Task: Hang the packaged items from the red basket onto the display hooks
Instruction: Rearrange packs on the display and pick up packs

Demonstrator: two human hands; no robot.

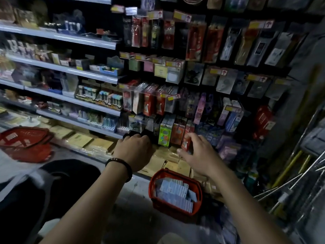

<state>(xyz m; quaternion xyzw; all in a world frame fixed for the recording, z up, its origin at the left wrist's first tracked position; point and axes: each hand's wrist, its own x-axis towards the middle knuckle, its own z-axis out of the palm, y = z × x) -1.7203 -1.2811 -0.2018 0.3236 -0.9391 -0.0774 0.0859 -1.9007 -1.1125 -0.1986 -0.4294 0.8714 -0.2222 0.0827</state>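
The left hand (135,152) is curled closed around a dark item at the lowest row of hooks. The right hand (197,154) grips a red package (186,140) hanging there. The red basket (175,194) of pale packaged items (175,192) sits on the floor, near, between the forearms.

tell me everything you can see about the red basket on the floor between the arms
The red basket looks like moulded plastic with slotted, mesh-like walls and a thicker rolled rim. It stands upright on the floor below the hook display, seen from above between the person's forearms. It is largely filled with flat pale blue-grey packaged items, stacked on edge and leaning together. Neither hand touches it. A handle is not clearly visible.
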